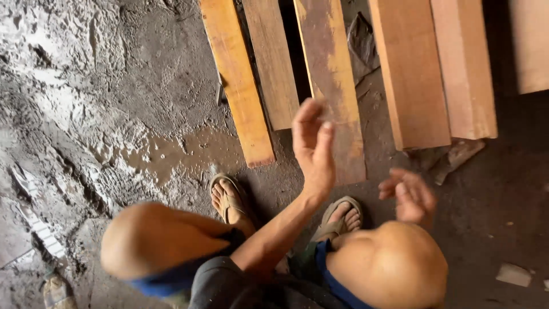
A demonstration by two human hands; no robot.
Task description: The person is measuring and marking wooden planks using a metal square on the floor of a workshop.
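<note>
Head view looks down on a squatting person: two bare knees [274,257] fill the bottom of the frame, with sandalled feet [229,200] just above them. At centre the left hand [313,147] is raised, fingers loosely spread and holding nothing, hovering in front of a worn plank [334,80]. Lower right, the right hand [410,196] is blurred, fingers curled and empty. Further up, more planks [240,86] lie side by side, and wet muddy ground [103,103] fills the left.
</note>
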